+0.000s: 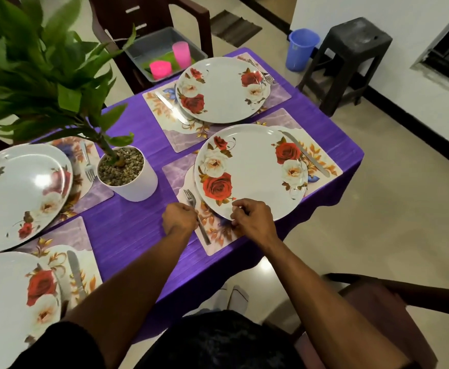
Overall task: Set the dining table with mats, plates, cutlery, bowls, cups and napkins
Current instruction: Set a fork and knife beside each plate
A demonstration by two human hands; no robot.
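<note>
- Nearest to me, at the near left edge of the purple tablecloth [127, 230], sits a rose-patterned plate [7, 302] on its mat, with a knife [76, 275] just to its right.
- My left hand [179, 219] is curled round the handle of a fork [196, 213], which lies on the mat [218, 233] just left of the near-right plate [250, 171].
- My right hand [252, 219] has its fingers bent at that plate's near rim; whether they pinch the rim or the mat beneath I cannot tell.
- A second knife [304, 153] lies on the same mat, right of that plate.
- The far plate [222, 89] has a knife on its left and a fork on its right.
- A white pot [129, 174] of pebbles with a leafy plant stands mid-table, and a fourth plate [18, 193] lies left of it.
- Beyond the table, a grey tub [164, 53] on a chair holds two pink cups [181, 53].
- A blue bucket [300, 49] and a dark stool [348, 59] stand on the floor, far right.
</note>
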